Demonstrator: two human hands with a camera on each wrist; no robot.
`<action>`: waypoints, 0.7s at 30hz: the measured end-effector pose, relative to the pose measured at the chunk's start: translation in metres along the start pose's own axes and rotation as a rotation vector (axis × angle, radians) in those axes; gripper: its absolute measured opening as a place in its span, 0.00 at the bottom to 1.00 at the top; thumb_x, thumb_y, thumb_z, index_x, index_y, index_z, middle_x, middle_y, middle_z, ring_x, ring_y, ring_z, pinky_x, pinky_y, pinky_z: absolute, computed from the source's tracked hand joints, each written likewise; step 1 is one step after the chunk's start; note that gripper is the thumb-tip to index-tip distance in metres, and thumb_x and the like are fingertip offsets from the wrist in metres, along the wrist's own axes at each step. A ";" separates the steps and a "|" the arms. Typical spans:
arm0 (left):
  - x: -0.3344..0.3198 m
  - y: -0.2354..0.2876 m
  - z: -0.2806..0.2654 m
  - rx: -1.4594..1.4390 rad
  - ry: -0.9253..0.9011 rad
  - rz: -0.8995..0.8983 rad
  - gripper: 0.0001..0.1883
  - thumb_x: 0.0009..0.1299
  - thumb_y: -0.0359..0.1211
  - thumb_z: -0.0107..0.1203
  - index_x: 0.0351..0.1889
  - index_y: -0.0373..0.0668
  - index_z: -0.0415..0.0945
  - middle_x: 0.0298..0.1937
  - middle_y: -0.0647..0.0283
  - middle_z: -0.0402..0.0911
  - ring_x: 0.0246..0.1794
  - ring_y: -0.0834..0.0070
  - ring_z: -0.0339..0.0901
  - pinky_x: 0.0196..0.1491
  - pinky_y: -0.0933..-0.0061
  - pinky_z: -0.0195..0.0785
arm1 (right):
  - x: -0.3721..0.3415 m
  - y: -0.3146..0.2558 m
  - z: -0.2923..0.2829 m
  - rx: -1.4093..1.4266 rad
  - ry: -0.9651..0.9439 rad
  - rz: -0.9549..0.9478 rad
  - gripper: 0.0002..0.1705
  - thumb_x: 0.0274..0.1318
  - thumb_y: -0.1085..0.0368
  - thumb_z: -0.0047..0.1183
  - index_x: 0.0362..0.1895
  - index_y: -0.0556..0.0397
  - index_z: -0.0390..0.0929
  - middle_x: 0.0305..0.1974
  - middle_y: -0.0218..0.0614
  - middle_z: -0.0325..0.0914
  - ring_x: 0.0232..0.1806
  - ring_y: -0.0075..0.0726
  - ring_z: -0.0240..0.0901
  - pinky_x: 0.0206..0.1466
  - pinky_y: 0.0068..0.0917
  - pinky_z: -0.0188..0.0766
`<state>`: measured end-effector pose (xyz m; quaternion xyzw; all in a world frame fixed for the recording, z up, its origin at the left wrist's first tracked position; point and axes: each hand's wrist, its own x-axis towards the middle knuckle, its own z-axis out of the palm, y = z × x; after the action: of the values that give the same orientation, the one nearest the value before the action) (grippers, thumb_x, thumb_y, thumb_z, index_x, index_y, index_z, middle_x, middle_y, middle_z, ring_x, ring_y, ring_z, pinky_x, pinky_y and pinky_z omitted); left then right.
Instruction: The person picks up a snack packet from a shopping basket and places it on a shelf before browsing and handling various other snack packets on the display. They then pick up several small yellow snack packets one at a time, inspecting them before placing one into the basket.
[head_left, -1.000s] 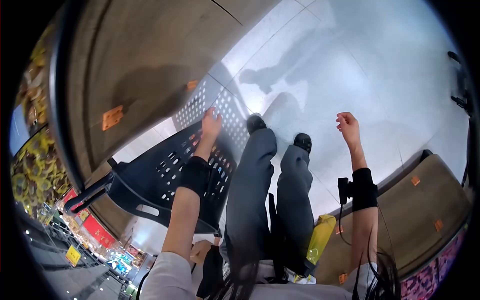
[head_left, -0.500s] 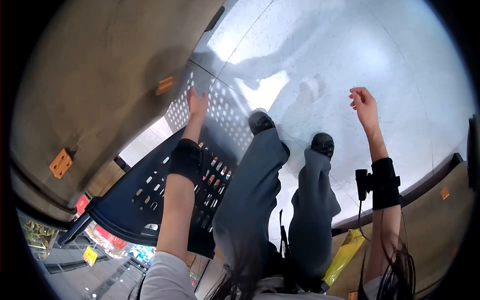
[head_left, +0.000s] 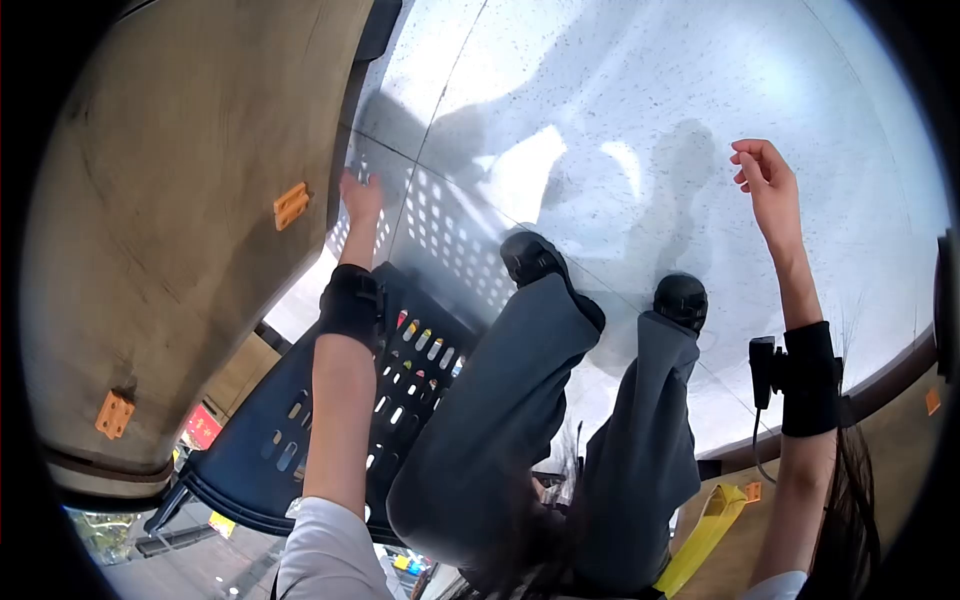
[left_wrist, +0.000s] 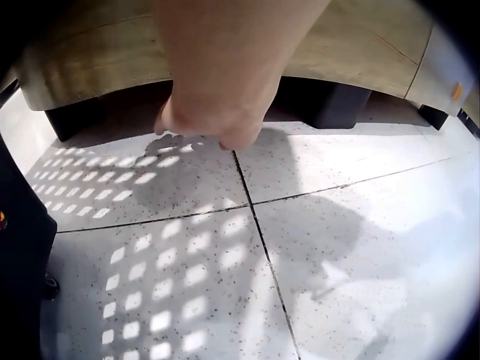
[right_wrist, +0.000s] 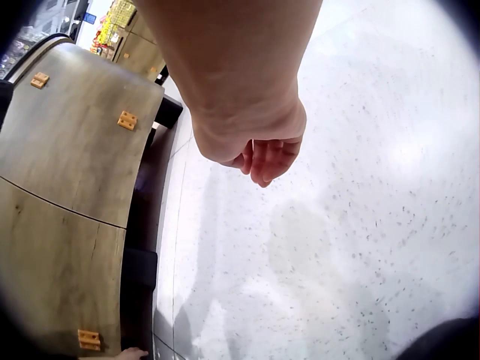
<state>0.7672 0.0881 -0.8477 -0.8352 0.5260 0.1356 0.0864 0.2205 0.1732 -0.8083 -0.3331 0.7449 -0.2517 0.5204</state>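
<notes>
My left hand hangs in the air beside the wooden counter panel, fingers loose, holding nothing. In the left wrist view the same hand is seen from behind above the floor tiles, its fingers mostly hidden. Out to the right, my right hand is held over the pale floor with loosely bent fingers and nothing in them. The right wrist view shows this hand with its fingers loosely curled and empty.
A dark perforated basket is at the lower left, under my left forearm. Orange brackets are fixed to the panel. Another wooden counter with a yellow strip beside it stands lower right. Two dark shoes are on the floor.
The view has shifted along the floor with the walking legs. My left hand now appears nearer the left panel, and my right hand farther up and right. Both remain empty.
</notes>
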 end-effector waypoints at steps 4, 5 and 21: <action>0.020 -0.009 0.007 0.019 0.033 -0.027 0.37 0.57 0.41 0.52 0.61 0.30 0.52 0.61 0.42 0.57 0.63 0.53 0.52 0.64 0.63 0.47 | 0.004 0.003 0.009 0.024 -0.009 0.007 0.10 0.54 0.66 0.42 0.38 0.54 0.73 0.31 0.30 0.73 0.28 0.23 0.66 0.34 0.21 0.65; 0.024 -0.013 0.009 0.013 0.048 -0.038 0.38 0.57 0.42 0.52 0.61 0.31 0.52 0.61 0.43 0.57 0.63 0.53 0.52 0.64 0.63 0.47 | 0.004 0.003 0.012 0.025 -0.014 0.012 0.10 0.54 0.66 0.42 0.38 0.54 0.73 0.31 0.30 0.73 0.28 0.23 0.66 0.34 0.21 0.64; 0.062 0.013 0.008 0.148 0.203 -0.425 0.32 0.63 0.48 0.40 0.54 0.27 0.63 0.53 0.43 0.68 0.55 0.52 0.66 0.58 0.61 0.55 | 0.011 -0.014 0.030 0.079 -0.056 -0.066 0.09 0.56 0.66 0.42 0.39 0.52 0.73 0.31 0.29 0.72 0.29 0.22 0.65 0.37 0.21 0.63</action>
<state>0.7793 0.0316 -0.8746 -0.9278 0.3528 -0.0093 0.1208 0.2495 0.1550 -0.8152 -0.3438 0.7082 -0.2885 0.5450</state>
